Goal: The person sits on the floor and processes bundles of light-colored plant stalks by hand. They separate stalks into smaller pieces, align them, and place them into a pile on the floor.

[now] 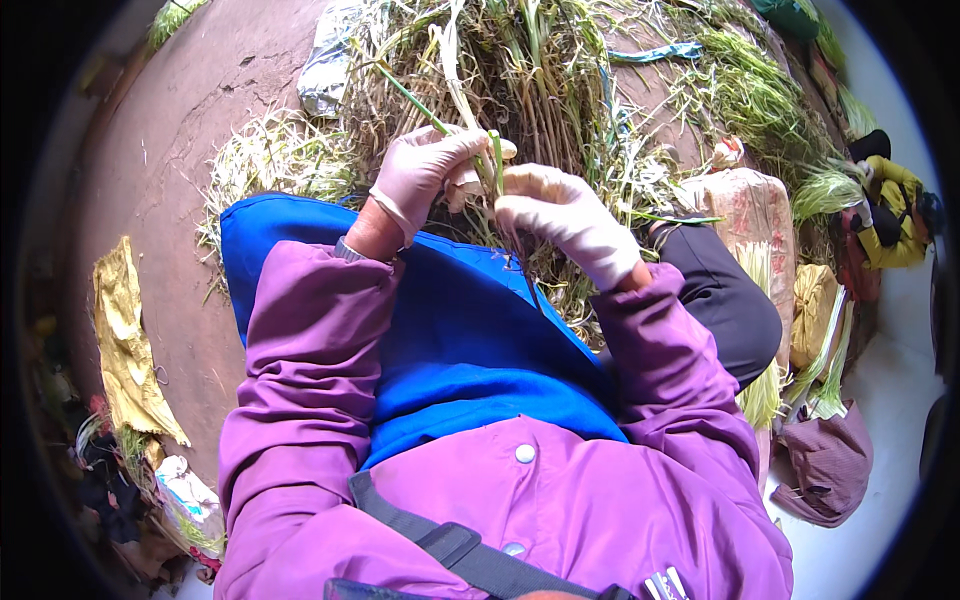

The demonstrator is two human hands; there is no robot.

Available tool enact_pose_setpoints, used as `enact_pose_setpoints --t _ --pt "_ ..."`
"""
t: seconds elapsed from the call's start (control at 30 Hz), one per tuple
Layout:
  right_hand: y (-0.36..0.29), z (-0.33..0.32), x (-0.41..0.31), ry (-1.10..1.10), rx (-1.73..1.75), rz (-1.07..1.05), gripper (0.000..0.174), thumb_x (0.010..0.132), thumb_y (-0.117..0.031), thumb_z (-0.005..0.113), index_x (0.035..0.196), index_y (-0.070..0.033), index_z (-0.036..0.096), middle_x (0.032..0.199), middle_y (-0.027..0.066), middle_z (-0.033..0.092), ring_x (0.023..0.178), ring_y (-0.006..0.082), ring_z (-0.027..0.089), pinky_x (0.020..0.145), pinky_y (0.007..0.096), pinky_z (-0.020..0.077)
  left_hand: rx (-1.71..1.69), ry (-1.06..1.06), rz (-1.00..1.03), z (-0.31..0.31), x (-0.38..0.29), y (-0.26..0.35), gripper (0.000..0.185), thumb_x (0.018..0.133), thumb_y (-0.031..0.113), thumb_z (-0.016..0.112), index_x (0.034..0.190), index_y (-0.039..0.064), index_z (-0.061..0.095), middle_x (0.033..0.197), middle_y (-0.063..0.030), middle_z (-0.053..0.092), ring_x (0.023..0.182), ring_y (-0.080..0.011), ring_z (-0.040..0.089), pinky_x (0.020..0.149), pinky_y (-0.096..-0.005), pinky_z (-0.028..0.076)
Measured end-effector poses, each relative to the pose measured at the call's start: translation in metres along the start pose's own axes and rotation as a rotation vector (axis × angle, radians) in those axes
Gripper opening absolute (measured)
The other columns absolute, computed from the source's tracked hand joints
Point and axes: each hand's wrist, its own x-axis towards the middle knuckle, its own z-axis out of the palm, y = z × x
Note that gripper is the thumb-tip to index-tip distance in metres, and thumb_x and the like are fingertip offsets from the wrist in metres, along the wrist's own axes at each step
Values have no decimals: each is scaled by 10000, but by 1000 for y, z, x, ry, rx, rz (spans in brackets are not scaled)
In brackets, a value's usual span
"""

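In front of the blue apron, both hands in thin pale gloves meet over one long-leaved plant stalk, which looks like a garlic stem. My left hand pinches its upper part between thumb and fingers. My right hand holds the lower end, where thin dark strands hang down. A green leaf blade slants up past the left thumb. Right behind the hands lies a big heap of similar stalks, brown and dry at this end with greener tops. The gloves partly hide the held stalk.
Pale stripped leaves lie left of the heap. On the right are a wrapped block bearing writing, pale green stems and a green pile. A person in yellow works at far right. A yellow sack lies on the left floor.
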Motion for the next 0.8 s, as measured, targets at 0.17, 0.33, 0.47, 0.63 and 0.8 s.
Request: enact_pose_setpoints --t 0.17,0.33,0.47,0.63,0.8 --pt "15 3 20 260 292 -77 137 900 -187 600 938 -58 629 791 18 651 704 79 595 656 212 458 -86 67 187 10 -7 2 254 914 168 542 980 -52 652 798 -106 672 516 -78 560 400 -186 407" --pt "45 -61 31 373 215 -327 153 904 -178 552 895 -41 619 789 36 644 724 113 608 660 244 481 -402 214 381 -30 12 7 291 935 139 474 1091 -68 607 572 47 401 470 -54 460 501 -193 472" --pt "85 -166 22 806 0 -219 211 877 -285 568 800 -97 622 698 5 612 593 104 568 564 228 450 -601 314 511 -95 18 33 289 944 158 510 1094 -86 550 582 38 485 488 -91 474 616 -341 559" --pt "108 -221 0 931 -560 248 268 874 -315 583 809 -59 633 694 15 594 598 103 543 563 246 447 -648 156 548 -118 6 49 123 924 161 560 864 56 584 598 34 512 532 -106 538 559 -344 554" --pt "46 -118 32 107 -348 -179 451 887 -436 586 1092 -35 613 934 48 647 818 123 594 791 277 467 -355 151 392 -51 12 10 147 914 135 569 932 -10 587 719 -46 573 569 -104 528 526 -229 482"
